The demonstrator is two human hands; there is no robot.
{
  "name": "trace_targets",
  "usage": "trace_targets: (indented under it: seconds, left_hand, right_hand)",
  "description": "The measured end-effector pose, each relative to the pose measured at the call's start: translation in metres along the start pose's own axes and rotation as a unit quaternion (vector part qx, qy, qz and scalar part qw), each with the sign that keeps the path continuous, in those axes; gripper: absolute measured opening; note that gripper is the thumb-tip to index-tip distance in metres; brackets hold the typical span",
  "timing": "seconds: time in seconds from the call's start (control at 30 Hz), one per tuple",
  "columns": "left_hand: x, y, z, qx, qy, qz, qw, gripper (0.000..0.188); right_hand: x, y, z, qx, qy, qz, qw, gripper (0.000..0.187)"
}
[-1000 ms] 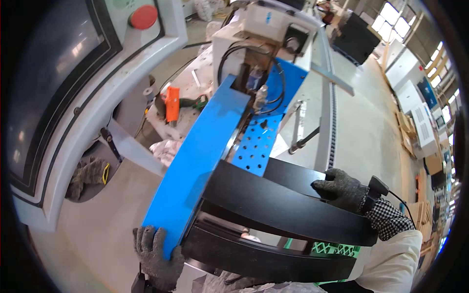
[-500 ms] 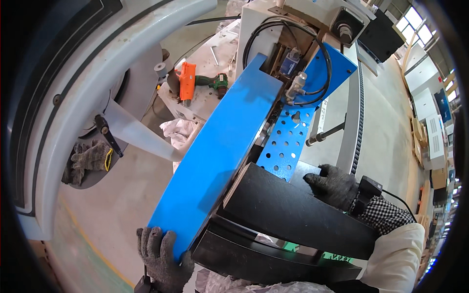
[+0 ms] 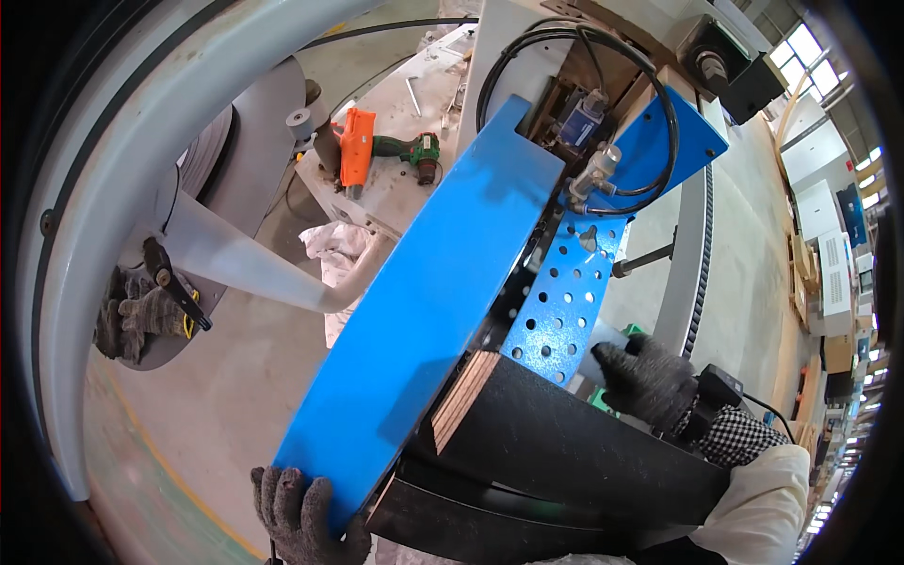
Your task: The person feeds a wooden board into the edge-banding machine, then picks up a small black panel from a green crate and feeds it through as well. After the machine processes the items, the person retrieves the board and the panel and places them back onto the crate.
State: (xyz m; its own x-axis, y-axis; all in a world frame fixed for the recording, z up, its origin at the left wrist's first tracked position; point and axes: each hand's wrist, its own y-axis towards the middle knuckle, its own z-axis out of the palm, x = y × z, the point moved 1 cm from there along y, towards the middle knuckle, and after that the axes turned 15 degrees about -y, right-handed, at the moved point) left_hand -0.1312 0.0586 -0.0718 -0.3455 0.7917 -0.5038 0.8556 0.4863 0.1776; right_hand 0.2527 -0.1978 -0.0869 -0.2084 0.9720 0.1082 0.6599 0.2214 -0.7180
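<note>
A long blue metal cover [image 3: 424, 264] runs diagonally across the middle. My left hand [image 3: 306, 516], in a dark grey knit glove, grips its near end, fingers over the left edge and thumb at the right corner. My right hand [image 3: 648, 379], in the same kind of glove, is closed with its fingertips at a pale flat plate [image 3: 591, 365]; the plate is mostly hidden. Left of that hand is a blue perforated strip [image 3: 556, 306]. Two black-faced boards [image 3: 574, 433] lie between my hands, the upper one with a bare layered-wood end.
An orange tool [image 3: 357, 151] and a green drill [image 3: 414, 153] lie on a white bench [image 3: 391, 202]. Black hose loops [image 3: 670, 141] hang by a metal valve [image 3: 595, 174]. At left stand a curved white frame [image 3: 122, 160] and a pair of grey gloves [image 3: 151, 315].
My right hand has moved slightly down and the pale plate beside it shows less. Green parts now show near it. The view has shifted; my left hand stays at the cover's end.
</note>
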Motion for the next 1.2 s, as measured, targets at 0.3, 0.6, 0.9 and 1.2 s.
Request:
trace_targets:
  seconds: [0.3,0.6,0.9,1.2]
  left_hand:
    - [-0.001,0.002,0.000,0.010,0.001,0.011,1.000,0.058]
    - [0.000,0.000,0.001,0.009,0.012,0.014,1.000,0.056]
    - [-0.004,0.002,-0.003,0.001,0.029,0.006,1.000,0.053]
    - [-0.003,-0.003,0.004,0.004,0.013,-0.010,1.000,0.048]
  right_hand:
    - [-0.006,0.012,-0.018,-0.179,-0.318,-0.266,0.892,0.060]
    - [-0.022,0.039,-0.023,-0.249,-0.320,-0.257,0.878,0.068]
    - [-0.047,0.109,-0.084,-0.277,-0.263,-0.268,0.885,0.075]
    - [-0.016,-0.038,-0.091,-0.246,-0.218,-0.371,0.868,0.076]
